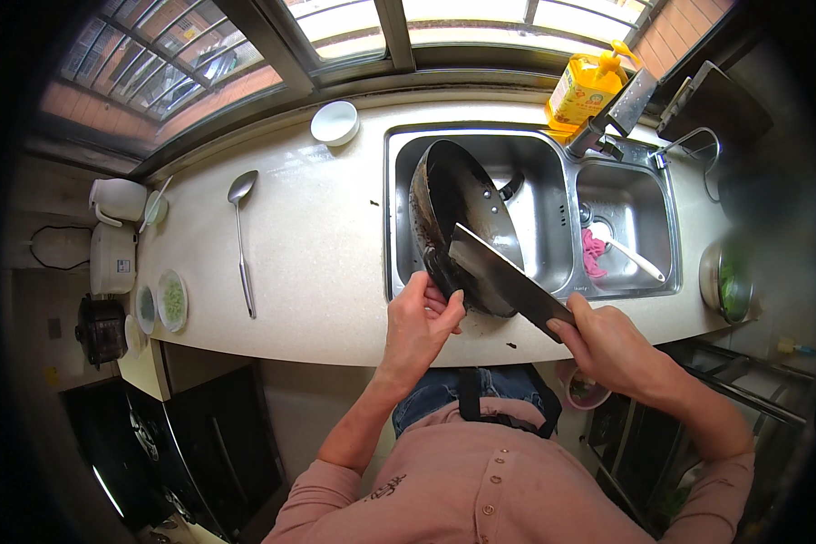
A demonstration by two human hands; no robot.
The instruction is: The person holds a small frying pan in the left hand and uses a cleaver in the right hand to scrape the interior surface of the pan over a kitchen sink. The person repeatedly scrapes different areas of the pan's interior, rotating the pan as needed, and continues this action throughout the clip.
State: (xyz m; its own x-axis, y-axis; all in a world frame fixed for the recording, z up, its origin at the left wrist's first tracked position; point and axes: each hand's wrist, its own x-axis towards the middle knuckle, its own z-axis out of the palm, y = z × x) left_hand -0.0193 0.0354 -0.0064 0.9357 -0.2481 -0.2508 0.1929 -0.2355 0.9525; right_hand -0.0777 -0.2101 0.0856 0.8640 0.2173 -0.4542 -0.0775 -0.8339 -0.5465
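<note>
A worn black wok (459, 177) stands tilted on its side in the large left basin of a steel double sink (547, 204), its inner face turned right. My left hand (418, 323) holds the wok at its near lower edge, fingers curled under it. A short black handle (512, 186) juts from the wok's far right side. In my right hand (605, 340) is a cleaver (506, 282), its broad dark blade slanting up and left across the wok's lower inside. Whether the blade touches the metal I cannot tell.
On the counter (313, 272) lie a metal ladle (241, 238) and a white bowl (335, 123). A yellow pump bottle (581, 92) stands behind the faucet (612, 115). The small basin holds a pink cloth (593, 253) and a white-handled brush (629, 257). A bowl of greens (727, 280) sits right.
</note>
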